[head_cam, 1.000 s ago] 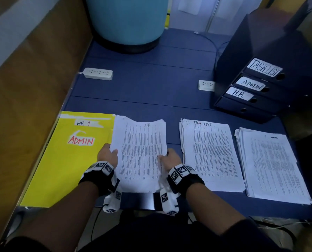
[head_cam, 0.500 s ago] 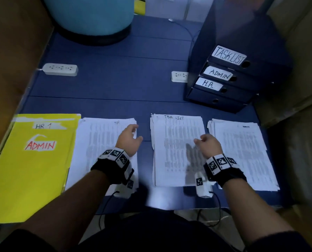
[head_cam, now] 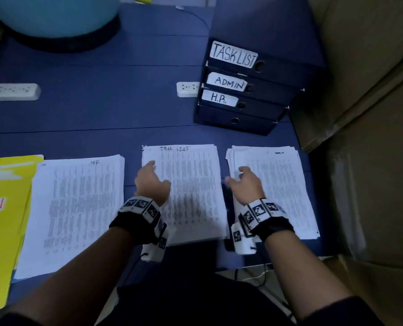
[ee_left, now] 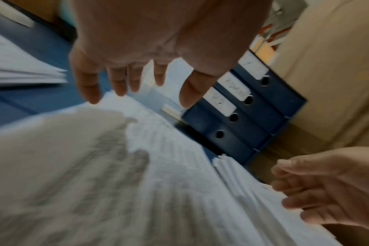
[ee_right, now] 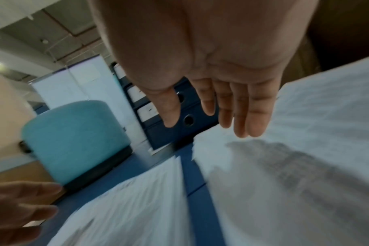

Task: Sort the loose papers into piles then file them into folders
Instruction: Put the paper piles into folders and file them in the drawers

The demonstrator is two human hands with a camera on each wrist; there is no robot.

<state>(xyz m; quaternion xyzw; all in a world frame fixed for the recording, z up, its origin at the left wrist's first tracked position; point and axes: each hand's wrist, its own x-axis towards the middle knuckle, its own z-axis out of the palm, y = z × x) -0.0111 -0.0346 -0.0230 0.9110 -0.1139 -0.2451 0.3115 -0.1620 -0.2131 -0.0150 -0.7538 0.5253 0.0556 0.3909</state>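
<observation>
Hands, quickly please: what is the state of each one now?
Left hand: open, holding nothing.
Right hand: open, holding nothing.

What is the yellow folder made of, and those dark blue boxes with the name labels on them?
The yellow folder looks like thin matte card: it lies flat, with pale strips stuck on and handwriting on them. The dark blue binders look like stiff board, perhaps with a smooth plastic cover; they hold sharp box corners and have a round finger hole. Their white labels look like paper.

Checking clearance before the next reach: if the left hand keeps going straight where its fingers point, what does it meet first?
Probably the Task List pile just beneath the left hand; height is unclear.
</observation>
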